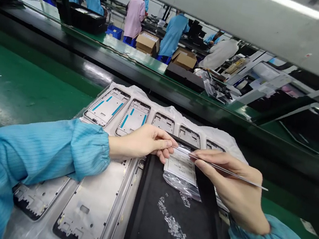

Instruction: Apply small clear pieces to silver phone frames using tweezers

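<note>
The left hand [140, 143], its fingers closed narrowly at the mouth of a clear plastic bag [181, 168] lying on a black tray [158, 217], held it while the right hand [228, 184] pinched steel tweezers [230, 172] near their tips.

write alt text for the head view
The left hand pinches a clear plastic bag with a white label over a black tray holding small metal pieces, while the right hand holds fine tweezers at the bag. Metal phone frames lie behind on a green bench; a co-worker stands beyond.
</note>
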The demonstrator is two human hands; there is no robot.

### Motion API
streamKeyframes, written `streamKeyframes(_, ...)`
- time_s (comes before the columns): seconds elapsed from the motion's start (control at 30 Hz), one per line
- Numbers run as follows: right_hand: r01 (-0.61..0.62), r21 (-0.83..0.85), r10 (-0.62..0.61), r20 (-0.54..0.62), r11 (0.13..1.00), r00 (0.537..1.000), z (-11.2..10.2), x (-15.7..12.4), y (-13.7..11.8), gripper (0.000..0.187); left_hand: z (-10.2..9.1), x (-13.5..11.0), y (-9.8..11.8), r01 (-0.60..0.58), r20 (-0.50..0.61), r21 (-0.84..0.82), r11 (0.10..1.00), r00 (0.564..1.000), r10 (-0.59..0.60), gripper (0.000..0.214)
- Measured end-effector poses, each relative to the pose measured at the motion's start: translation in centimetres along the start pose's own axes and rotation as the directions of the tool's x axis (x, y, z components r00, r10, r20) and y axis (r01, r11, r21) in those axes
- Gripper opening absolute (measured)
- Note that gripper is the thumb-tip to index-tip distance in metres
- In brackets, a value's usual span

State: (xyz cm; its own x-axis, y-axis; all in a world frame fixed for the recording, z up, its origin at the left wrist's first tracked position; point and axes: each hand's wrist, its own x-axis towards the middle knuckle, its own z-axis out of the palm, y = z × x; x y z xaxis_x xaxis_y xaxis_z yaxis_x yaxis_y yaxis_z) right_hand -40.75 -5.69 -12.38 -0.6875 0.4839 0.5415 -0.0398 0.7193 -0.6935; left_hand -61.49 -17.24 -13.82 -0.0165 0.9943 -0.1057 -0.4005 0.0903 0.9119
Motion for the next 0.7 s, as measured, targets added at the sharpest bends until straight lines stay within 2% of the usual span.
streamKeyframes(0.23,-0.076,-0.033,0.074,-0.075,0.997,0.994,0.0,-0.3,0.3,0.012,0.2,0.2,0.1,0.014,0.01,-0.028,1.0,1.0,-0.014,0.017)
streamKeyframes(0.47,-0.079,-0.038,0.078,-0.043,0.996,0.996,0.0,-0.2,0.0,0.015,0.3,0.1,0.2,0.013,0.013,0.053,0.999,1.0,-0.013,0.024)
streamKeyframes(0.6,-0.132,-0.057,0.127,-0.083,0.99,0.988,0.1,-0.5,0.2,0.021,0.8,0.0,-0.4,-0.001,0.017,0.085,0.996,1.0,0.0,0.023)
streamKeyframes(0.7,-0.193,-0.013,0.192,-0.075,0.981,0.979,-0.5,-0.2,0.0,0.024,0.9,-0.3,0.6,-0.019,0.024,0.081,0.997,1.0,0.017,0.013)
